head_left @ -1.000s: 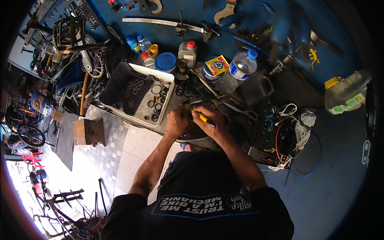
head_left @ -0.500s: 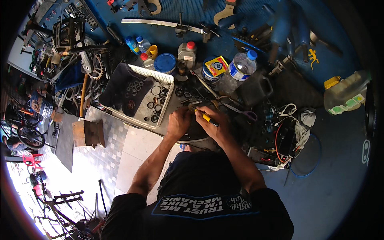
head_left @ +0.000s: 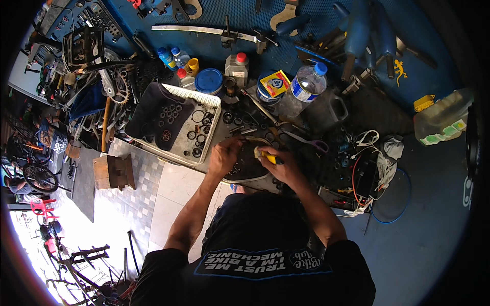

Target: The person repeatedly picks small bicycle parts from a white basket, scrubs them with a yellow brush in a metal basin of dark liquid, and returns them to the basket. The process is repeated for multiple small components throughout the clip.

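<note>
My left hand (head_left: 226, 155) is closed in a pinch above the left side of a dark, round-edged tray (head_left: 247, 172). What its fingertips hold is too small to make out. On the tray near that hand lie several tiny shiny bits (head_left: 236, 170). To the right, my right hand (head_left: 286, 167) is wrapped round a yellow-handled brush (head_left: 270, 157), its pale tip pointing left toward the tray. The two hands are apart. Just to the left stands a white perforated basket (head_left: 205, 148) with several metal rings and a dark cloth (head_left: 153, 112) in it.
Behind the hands lie pliers (head_left: 265, 109) and purple-handled scissors (head_left: 306, 141). Along the back stand a blue-lidded tub (head_left: 209, 80), a grey red-capped bottle (head_left: 237, 70) and a clear blue-capped jug (head_left: 309, 86). Tangled cables (head_left: 375, 168) lie to the right; a wooden box (head_left: 113, 171) is at left.
My right hand has drawn back to the right, away from my left hand, and the brush has turned so its pale tip shows. My left hand has shifted slightly left.
</note>
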`<action>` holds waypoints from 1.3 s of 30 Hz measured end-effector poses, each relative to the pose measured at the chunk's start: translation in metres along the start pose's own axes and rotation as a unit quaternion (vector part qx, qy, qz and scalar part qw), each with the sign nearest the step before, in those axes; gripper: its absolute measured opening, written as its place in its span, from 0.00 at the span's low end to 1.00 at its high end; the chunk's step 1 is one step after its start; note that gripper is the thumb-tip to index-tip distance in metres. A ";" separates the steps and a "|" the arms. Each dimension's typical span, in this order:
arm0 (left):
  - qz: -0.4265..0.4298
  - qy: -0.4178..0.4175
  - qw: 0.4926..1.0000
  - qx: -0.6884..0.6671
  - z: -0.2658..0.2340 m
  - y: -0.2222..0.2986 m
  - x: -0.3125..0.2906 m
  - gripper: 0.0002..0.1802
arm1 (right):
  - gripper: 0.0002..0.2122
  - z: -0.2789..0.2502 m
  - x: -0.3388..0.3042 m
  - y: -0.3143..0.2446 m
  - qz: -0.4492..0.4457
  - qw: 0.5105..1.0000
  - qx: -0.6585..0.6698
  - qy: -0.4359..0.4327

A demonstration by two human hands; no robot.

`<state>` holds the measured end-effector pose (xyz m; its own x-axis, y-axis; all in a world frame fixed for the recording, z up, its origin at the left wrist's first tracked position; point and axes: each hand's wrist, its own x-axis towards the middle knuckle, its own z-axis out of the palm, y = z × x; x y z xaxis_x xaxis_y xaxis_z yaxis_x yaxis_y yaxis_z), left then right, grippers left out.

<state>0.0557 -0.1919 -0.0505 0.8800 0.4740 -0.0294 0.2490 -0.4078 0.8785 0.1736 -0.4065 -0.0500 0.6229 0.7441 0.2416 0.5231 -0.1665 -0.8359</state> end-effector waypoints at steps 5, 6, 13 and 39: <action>-0.130 -0.053 0.944 -0.298 0.007 -0.010 -0.014 0.18 | 0.14 -0.013 -0.008 -0.005 0.007 0.988 -0.147 -0.054; -0.114 -0.047 0.935 -0.334 0.009 -0.012 -0.017 0.17 | 0.14 -0.015 -0.007 -0.004 0.008 0.984 -0.168 -0.052; -0.157 -0.003 0.896 -0.416 0.018 -0.034 -0.027 0.17 | 0.12 -0.016 0.014 -0.025 0.184 0.982 0.043 -0.007; -0.154 0.058 0.930 -0.328 0.015 -0.024 -0.027 0.14 | 0.10 -0.011 0.014 -0.011 0.027 0.995 -0.082 -0.050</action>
<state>0.0321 -0.2065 -0.0785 0.7480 0.5867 -0.3103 0.1490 0.3072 0.9399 0.1831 -0.4014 -0.0319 0.5959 0.7904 0.1419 0.5833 -0.3045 -0.7530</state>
